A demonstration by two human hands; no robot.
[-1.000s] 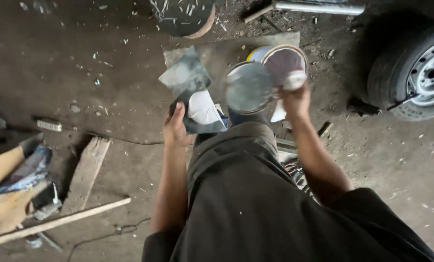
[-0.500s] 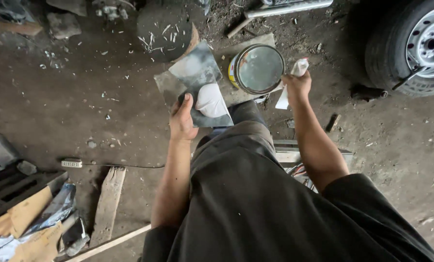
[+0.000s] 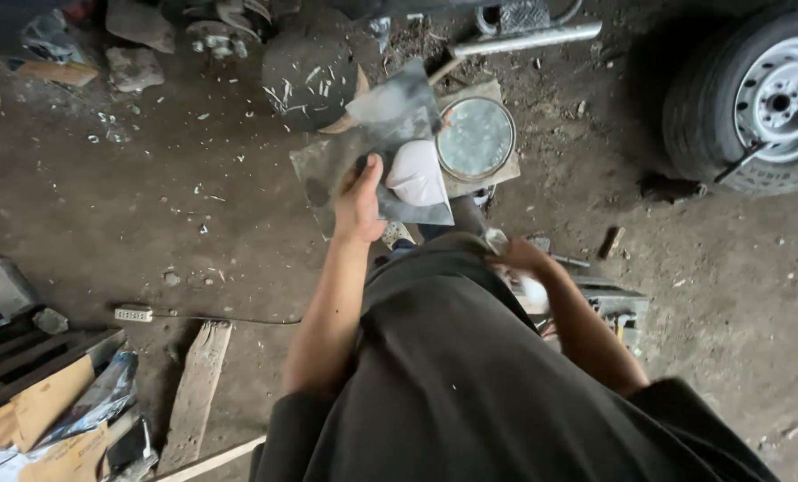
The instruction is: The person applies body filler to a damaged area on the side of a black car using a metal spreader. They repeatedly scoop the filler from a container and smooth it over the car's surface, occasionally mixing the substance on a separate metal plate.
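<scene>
The flat metal mixing board [image 3: 363,165] is the landmark here; it is held out over the dirt floor [image 3: 149,205], tilted, with a pale lump of filler paste [image 3: 417,174] sitting on its face toward the right edge; the left hand [image 3: 359,201] is closed on the board's near edge, thumb pressed on top and fingers hidden beneath it. Just right of the board, touching or nearly touching its far corner, stands a round tin [image 3: 476,138] with a grey, shiny top, resting on a small slab [image 3: 483,94]; whether a lid covers it I cannot tell. Below and right of the board, close to the dark trouser knee [image 3: 452,268], the right hand [image 3: 519,259] is blurred; something pale shows beside it, but whether the fingers are clamped on it cannot be told.

Risks, as I judge them: the board is gripped at one edge only and slopes, so the paste could slide toward the low side and drop in the dirt; a swing of the board could knock the tin off its slab; grit from the floor could foul the paste.

Farther from the board: a car wheel [image 3: 764,98] far right, a plank [image 3: 198,384] and cardboard [image 3: 33,411] lower left, a socket strip [image 3: 134,313] left.
</scene>
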